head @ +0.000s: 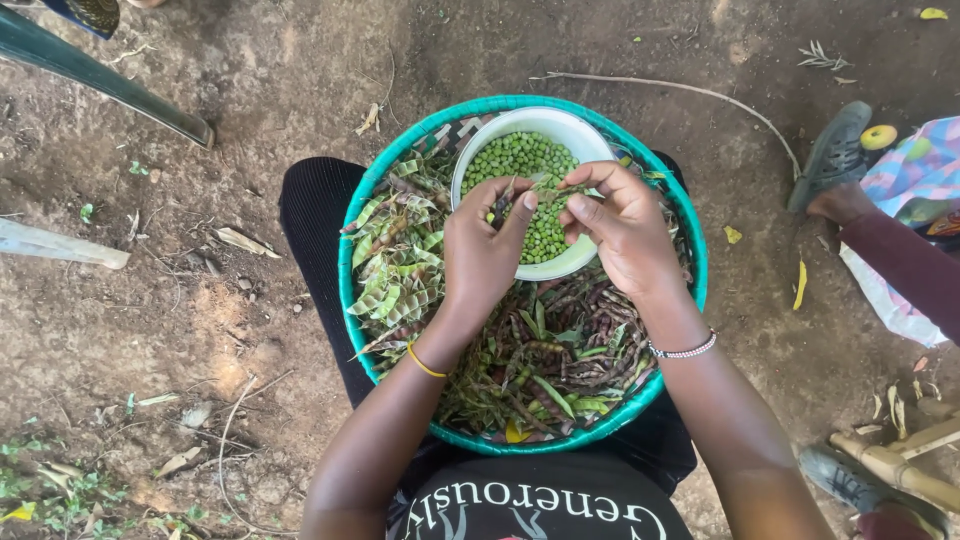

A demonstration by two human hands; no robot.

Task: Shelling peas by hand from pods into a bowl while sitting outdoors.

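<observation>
Both hands pinch 1 slim green pea pod [545, 187] between them: the left hand [483, 248] grasps its 9 o'clock end, the right hand [620, 225] its 3 o'clock end, directly above a white round bowl [590, 142] of shelled green peas [520, 158]. The bowl sits at 12 o'clock inside a teal woven round basket [352, 290] on the person's lap, crowded with green and purple pods [560, 360]. At 3 o'clock, a dark sandal [832, 155] and another person's maroon sleeve [905, 262] lie on bare dirt.
</observation>
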